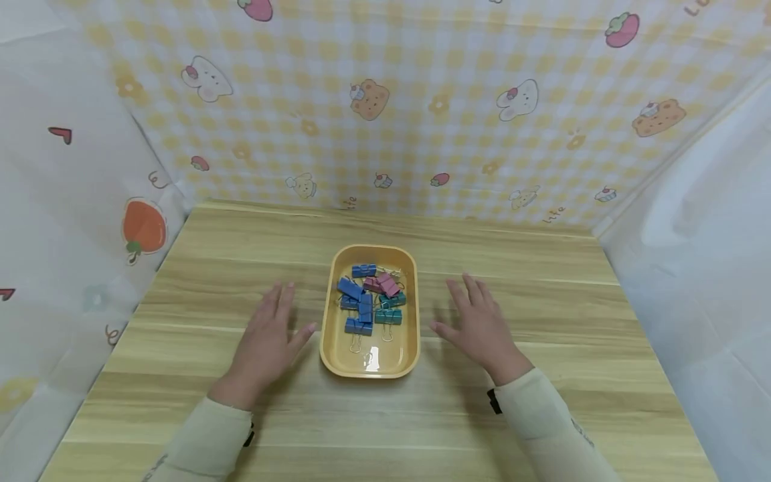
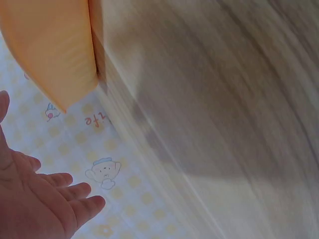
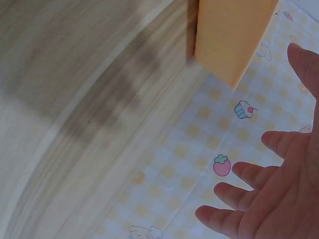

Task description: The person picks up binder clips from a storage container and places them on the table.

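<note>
1. Left hand [image 1: 265, 338] lies flat on the bench [image 1: 542, 268], fingers straight and spread, just left of the yellow tray [image 1: 337, 351].
2. Right hand [image 1: 478, 325] rests likewise, fingers apart, just right of the tray.
3. Blue, pink and teal binder clips [image 1: 370, 298] lie heaped inside the tray.

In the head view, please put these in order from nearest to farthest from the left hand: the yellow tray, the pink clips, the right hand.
Measured from the left hand:
1. Yellow tray, just to its right, beside the thumb.
2. Pink clips, inside the tray, toward its far right part.
3. Right hand, beyond the tray, on its other side.
</note>
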Demonstrator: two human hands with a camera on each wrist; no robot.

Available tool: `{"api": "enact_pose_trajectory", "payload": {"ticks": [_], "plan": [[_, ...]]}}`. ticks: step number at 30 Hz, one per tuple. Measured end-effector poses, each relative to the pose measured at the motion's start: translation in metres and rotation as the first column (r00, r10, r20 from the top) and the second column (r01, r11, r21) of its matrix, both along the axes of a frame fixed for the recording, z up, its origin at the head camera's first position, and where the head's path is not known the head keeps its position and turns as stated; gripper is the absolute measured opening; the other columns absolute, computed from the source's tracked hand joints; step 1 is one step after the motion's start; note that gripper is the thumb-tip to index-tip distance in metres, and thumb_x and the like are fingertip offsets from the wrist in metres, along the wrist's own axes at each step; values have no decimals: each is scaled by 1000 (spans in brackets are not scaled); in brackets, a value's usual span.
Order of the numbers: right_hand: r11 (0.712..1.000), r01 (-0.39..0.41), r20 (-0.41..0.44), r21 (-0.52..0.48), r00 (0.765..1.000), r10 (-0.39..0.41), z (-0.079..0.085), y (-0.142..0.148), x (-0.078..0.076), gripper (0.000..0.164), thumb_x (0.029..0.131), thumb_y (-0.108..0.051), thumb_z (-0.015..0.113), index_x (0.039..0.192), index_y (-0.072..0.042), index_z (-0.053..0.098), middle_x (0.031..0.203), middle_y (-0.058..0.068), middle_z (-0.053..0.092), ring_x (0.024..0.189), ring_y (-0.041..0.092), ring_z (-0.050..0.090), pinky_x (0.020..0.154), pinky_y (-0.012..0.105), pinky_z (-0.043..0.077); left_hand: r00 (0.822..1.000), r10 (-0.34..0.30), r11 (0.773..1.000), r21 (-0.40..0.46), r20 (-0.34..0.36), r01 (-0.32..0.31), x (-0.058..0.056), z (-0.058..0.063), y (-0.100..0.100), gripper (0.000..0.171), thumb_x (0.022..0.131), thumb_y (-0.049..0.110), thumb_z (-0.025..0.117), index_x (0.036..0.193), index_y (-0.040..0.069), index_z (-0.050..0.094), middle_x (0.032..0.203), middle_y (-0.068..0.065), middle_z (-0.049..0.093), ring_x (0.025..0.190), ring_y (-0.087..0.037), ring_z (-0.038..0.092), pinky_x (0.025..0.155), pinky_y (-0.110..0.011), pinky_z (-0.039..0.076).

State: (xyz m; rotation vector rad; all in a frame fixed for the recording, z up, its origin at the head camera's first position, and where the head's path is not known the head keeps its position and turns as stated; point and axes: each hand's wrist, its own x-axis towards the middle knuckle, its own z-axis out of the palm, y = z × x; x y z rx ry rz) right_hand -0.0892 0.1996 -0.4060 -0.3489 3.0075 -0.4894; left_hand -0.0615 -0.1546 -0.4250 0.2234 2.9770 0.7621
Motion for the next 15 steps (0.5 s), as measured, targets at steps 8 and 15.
{"api": "enact_pose_trajectory", "payload": {"ticks": [8, 15], "plan": [[1000, -23, 9, -3, 1000, 23, 8, -8, -4, 88, 83, -47, 73, 151, -11, 31, 156, 21, 22, 142, 44, 20, 109, 66, 24, 999, 25, 997, 75, 31, -27, -1, -11, 10, 85, 97, 48, 50, 156, 12, 2, 159, -22, 10, 143, -46, 16, 111, -62, 22], [998, -62, 13, 15, 998, 62, 14, -15, -8, 91, 81, -44, 76, 152, -11, 30, 155, 22, 25, 141, 43, 22, 110, 63, 25, 998, 29, 981, 188, 60, -40, -1, -17, 20, 80, 99, 44, 48, 156, 6, 7, 160, -19, 13, 145, -39, 16, 114, -56, 20]]}}
